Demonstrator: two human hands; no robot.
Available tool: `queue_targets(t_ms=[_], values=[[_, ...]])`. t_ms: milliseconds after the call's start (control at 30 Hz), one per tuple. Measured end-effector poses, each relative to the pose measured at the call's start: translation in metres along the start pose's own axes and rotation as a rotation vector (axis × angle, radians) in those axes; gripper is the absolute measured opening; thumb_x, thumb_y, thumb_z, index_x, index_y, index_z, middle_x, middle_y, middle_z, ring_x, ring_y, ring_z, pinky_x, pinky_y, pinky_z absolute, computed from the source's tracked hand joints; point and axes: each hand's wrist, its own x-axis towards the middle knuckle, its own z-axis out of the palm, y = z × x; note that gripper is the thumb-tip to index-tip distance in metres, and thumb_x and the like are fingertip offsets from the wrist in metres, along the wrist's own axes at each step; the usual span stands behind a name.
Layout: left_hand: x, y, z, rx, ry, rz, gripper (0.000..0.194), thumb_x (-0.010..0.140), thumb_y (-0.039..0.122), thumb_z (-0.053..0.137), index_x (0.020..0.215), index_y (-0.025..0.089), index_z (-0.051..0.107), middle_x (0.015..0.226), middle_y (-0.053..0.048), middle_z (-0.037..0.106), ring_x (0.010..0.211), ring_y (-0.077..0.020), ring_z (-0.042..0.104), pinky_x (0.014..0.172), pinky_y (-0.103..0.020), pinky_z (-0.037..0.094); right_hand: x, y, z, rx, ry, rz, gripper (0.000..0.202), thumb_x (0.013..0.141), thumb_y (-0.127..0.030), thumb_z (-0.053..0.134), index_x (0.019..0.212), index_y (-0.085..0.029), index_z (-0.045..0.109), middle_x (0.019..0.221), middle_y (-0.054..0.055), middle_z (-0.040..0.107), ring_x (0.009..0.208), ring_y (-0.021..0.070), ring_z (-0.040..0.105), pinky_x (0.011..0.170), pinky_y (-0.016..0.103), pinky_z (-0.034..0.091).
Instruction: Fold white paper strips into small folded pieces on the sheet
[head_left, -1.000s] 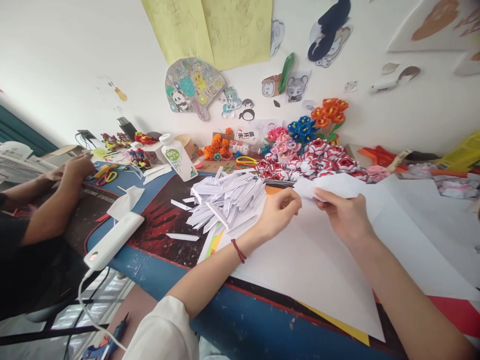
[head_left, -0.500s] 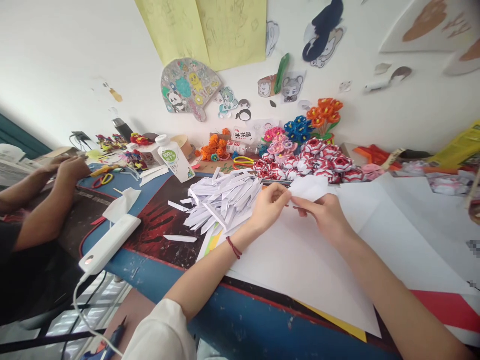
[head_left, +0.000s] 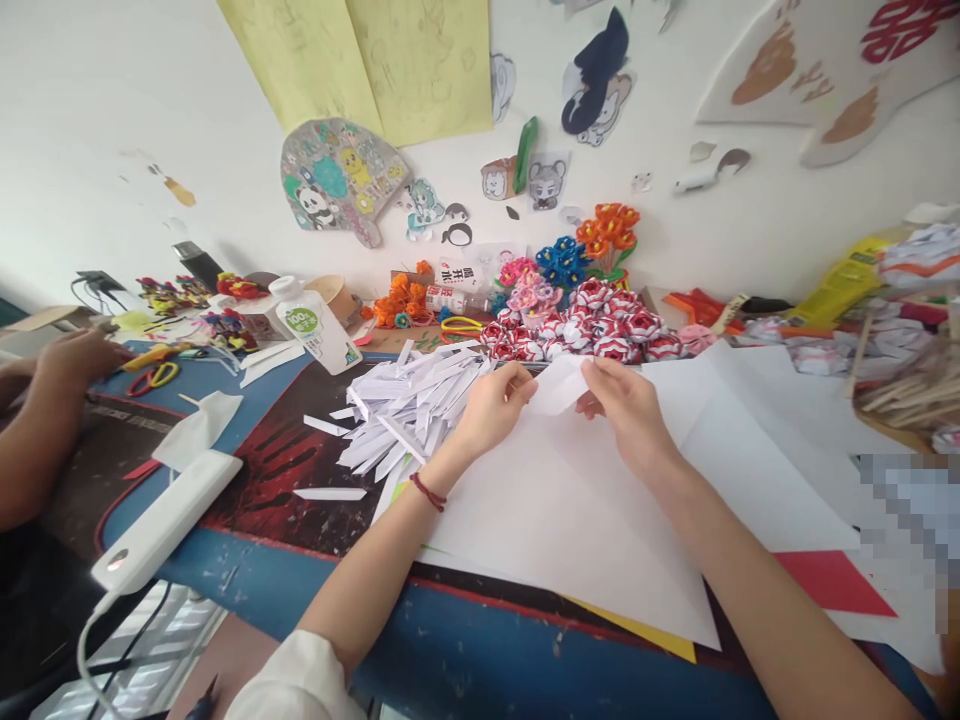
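A small white sheet of paper (head_left: 556, 386) is stretched between my two hands, just above larger white sheets (head_left: 570, 500). My left hand (head_left: 496, 405) pinches its left edge, with a dark red cord on the wrist. Thumb and fingers of my right hand (head_left: 619, 405) grip the right edge. Close to my left hand lies a heap of folded white paper strips (head_left: 420, 400), and one loose strip (head_left: 330, 494) rests apart on the dark mat. Behind the hands sit several red-and-white flowers (head_left: 600, 325).
Left of the heap stands a white bottle (head_left: 315, 325), with a white power strip (head_left: 169, 520) nearer the edge. Another person's hand (head_left: 79, 355) is at far left, near scissors (head_left: 152, 378). Red paper (head_left: 832, 582) lies at right.
My hands have moved apart, and the small sheet now shows flat between them. The camera view has turned to the right.
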Motion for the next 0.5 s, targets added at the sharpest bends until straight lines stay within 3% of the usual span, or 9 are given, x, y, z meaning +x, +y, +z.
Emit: queue_targets(t_ms=[67,167,267,400,500], values=[[0.001,-0.003,-0.005,0.118,-0.094,0.033,0.013,0.086,0.025,0.051,0.076,0.017,0.056,0.069,0.002,0.060,0.063,-0.0102,0.050,0.059,-0.022,0.035,0.004,-0.001,-0.008,-0.045,0.021,-0.009,0.042,0.073,-0.051,0.070,0.098,-0.018,0.068,0.070,0.001,0.064,0.053,0.0104,0.053,0.047,0.022,0.040],[0.001,-0.004,-0.010,0.270,-0.182,0.047,0.012,0.084,0.023,0.052,0.076,0.017,0.058,0.071,0.001,0.061,0.063,-0.0114,0.050,0.059,-0.023,0.034,0.010,0.006,-0.021,-0.226,-0.136,0.056,0.037,0.066,-0.047,0.075,0.082,-0.014,0.072,0.066,0.004,0.065,0.052,0.0116,0.054,0.045,0.022,0.039],[0.000,-0.005,-0.011,0.374,-0.204,0.029,0.010,0.083,0.022,0.053,0.078,0.017,0.060,0.071,0.000,0.061,0.062,-0.0128,0.051,0.059,-0.025,0.034,0.013,0.016,-0.027,-0.296,-0.248,0.093,0.034,0.066,-0.044,0.075,0.079,-0.013,0.072,0.062,0.005,0.066,0.051,0.0140,0.057,0.045,0.023,0.040],[-0.001,-0.007,-0.011,0.395,-0.293,0.030,0.013,0.083,0.030,0.058,0.086,0.018,0.062,0.077,-0.002,0.065,0.068,-0.0154,0.056,0.061,-0.026,0.038,0.016,0.027,-0.029,-0.375,-0.253,0.096,0.024,0.065,-0.037,0.075,0.073,-0.014,0.070,0.059,0.004,0.067,0.049,0.0149,0.058,0.049,0.026,0.045],[-0.001,-0.008,-0.008,0.465,-0.346,0.057,0.015,0.079,0.027,0.064,0.091,0.019,0.062,0.080,-0.002,0.067,0.072,-0.0170,0.059,0.066,-0.027,0.042,0.016,0.030,-0.027,-0.420,-0.246,0.123,0.019,0.067,-0.033,0.073,0.072,-0.015,0.069,0.057,0.004,0.066,0.049,0.0148,0.059,0.051,0.026,0.046]])
